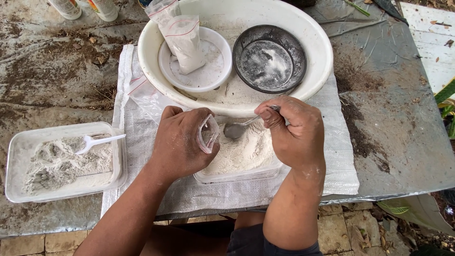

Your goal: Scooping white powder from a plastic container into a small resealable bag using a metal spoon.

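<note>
A wide white basin [318, 71] sits at the top of the work surface, its floor dusted with pale powder. Inside it, on the left, rests a shallow white dish [215, 76] carrying a filled clear zip bag [186, 42] of white powder, with a second bag [161, 9] leaning behind it at the basin's rim. On the right of the basin lies a dark round pan [269, 58] with a thin scatter of white powder on its bottom.

To the far left, apart from the basin, stands a clear rectangular tray [19, 163] heaped with greyish-white powder; a white plastic spoon [97, 141] lies on top of the heap.

Just below the basin, on a white woven sheet [341, 161], a second clear rectangular tub [237, 174] holds a mound of off-white powder and is partly covered by both hands.

The left hand [182, 147] is closed around a small clear zip bag [207, 133], pinching it with its mouth open and tilted toward the spoon, above the tub's left part. The right hand [294, 130] is curled tightly round the handle of a metal spoon [235, 129], whose bowl hangs over the powder just beside the bag's opening.

An empty-looking clear bag [144, 92] lies flat on the sheet, touching the basin's left edge.
</note>
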